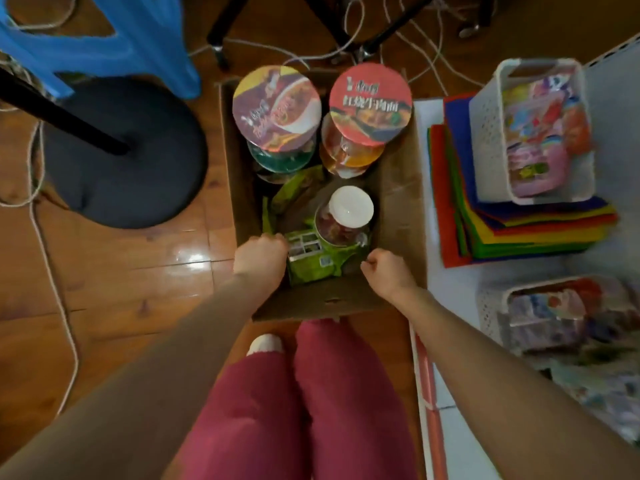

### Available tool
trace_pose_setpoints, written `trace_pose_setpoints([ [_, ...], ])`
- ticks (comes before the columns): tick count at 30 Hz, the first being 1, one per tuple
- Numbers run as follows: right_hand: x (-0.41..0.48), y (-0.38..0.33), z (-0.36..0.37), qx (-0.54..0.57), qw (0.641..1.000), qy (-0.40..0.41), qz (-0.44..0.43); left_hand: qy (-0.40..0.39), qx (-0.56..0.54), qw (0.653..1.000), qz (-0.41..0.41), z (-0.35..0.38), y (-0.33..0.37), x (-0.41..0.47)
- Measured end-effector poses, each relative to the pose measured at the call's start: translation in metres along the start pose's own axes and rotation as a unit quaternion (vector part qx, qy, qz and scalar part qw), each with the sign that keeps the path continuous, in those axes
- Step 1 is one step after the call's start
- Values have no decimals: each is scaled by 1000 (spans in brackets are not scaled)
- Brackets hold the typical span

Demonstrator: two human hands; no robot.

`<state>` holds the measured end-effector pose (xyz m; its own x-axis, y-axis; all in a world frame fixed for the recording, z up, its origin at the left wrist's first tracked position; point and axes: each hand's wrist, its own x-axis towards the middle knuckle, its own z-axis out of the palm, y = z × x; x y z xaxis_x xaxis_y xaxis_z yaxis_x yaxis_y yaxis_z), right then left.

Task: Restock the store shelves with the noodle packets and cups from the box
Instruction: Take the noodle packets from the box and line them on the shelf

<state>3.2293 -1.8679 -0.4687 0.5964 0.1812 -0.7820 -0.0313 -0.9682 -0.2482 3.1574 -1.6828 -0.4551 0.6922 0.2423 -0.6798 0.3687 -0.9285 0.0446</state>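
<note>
We have both hands in the cardboard box (398, 209) on the floor. Our left hand (261, 258) grips the left edge of the green noodle packet (311, 263) at the near end. Our right hand (388, 271) is curled just beside the packet's right corner; we cannot tell whether it holds anything. Two noodle cups (277, 107) stand at the far end.

green cup (282, 161) mostly covered | blue stool (104, 39) cropped | basket contents (547, 317) blurred

The person wears loose dark-red trousers (346, 393) below the right hand (388, 271) and a white sock (265, 342) below the left hand (261, 258).
</note>
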Motion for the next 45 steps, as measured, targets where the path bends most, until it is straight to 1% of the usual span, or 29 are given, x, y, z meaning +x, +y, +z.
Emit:
trace_pose_setpoints([
  [4, 50, 15, 39, 11, 999, -18, 28, -15, -6, 999, -34, 43, -1, 60],
  [7, 83, 19, 60, 46, 997, -33, 59, -23, -18, 998, -50, 67, -1, 93],
  [11, 114, 21, 82, 88, 990, -57, 91, -13, -34, 997, -66, 88, 2, 118],
  [14, 129, 18, 98, 92, 988, -80, 92, -1, -52, 994, -92, 91, 0, 127],
  [18, 137, 3, 112, 59, 993, -91, 41, -5, -99, 990, -104, 86, -1, 131],
  [22, 151, -20, 120, 5, 995, -89, -33, 19, -104, 990, -98, 82, -1, 124],
  [26, 173, -41, 127, -35, 989, -89, -117, 33, -95, 991, -90, 81, -3, 118],
  [29, 188, -54, 131, -59, 978, -124, -154, 32, -108, 989, -96, 84, -5, 121],
  [32, 199, -55, 135, -101, 972, -148, -156, 32, -129, 985, -108, 85, -6, 122],
  [34, 204, -52, 137, -144, 968, -136, -154, 30, -139, 984, -109, 85, -4, 121],
  [38, 205, -44, 125, -175, 962, -117, -171, 41, -143, 984, -102, 87, 0, 121],
  [43, 192, -34, 100, -171, 964, -109, -173, 53, -144, 983, -104, 83, 5, 113],
  [45, 183, -30, 92, -151, 969, -112, -161, 54, -155, 981, -103, 80, 9, 105],
])
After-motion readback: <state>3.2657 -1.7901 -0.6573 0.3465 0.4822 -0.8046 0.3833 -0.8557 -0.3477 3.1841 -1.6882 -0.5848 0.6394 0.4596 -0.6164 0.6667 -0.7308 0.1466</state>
